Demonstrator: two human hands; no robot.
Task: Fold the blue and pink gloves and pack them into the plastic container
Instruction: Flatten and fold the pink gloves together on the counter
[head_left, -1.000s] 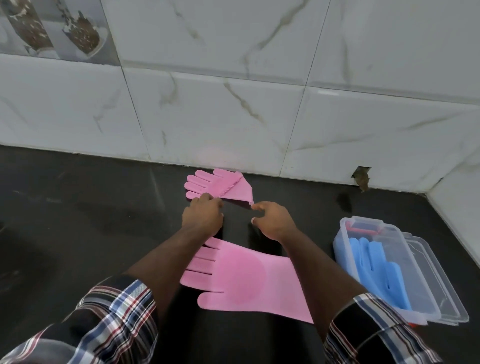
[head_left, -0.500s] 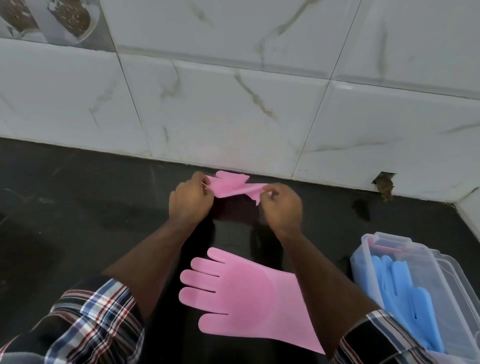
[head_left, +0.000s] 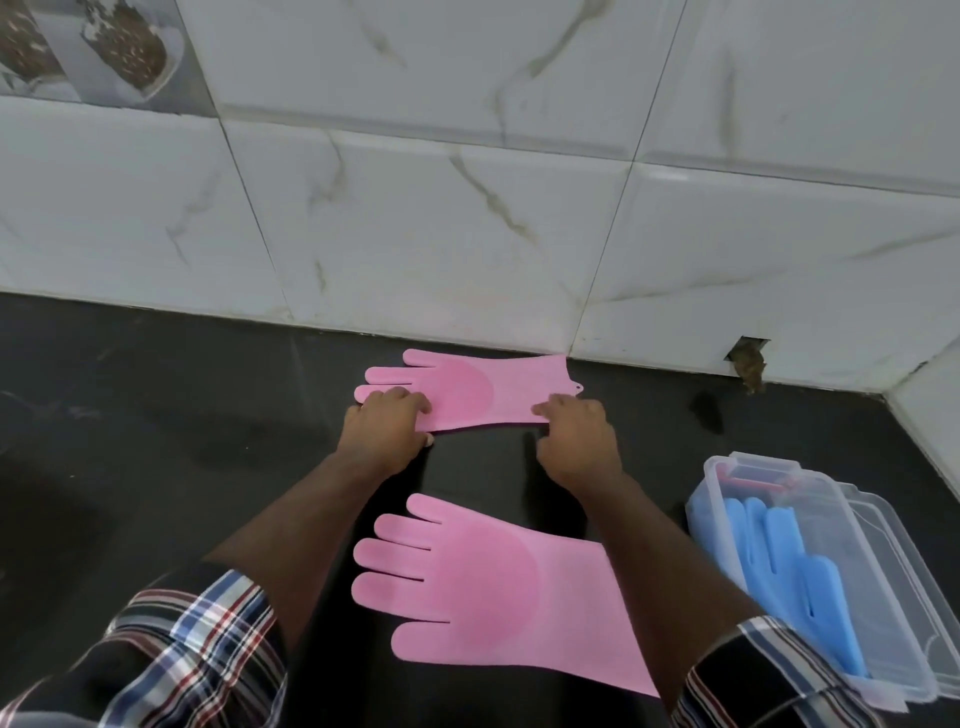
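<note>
Now 2 pink gloves (head_left: 467, 387); blue gloves (head_left: 795, 577) in container (head_left: 737, 462).

White marble-veined wall tiles (head_left: 426, 218) behind black countertop (head_left: 156, 415).

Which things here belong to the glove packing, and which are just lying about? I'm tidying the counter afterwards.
Belongs to the job:
far pink glove, under both hands
near pink glove
blue gloves
plastic container
container lid

Just there:
picture tile
hole in the wall
</note>
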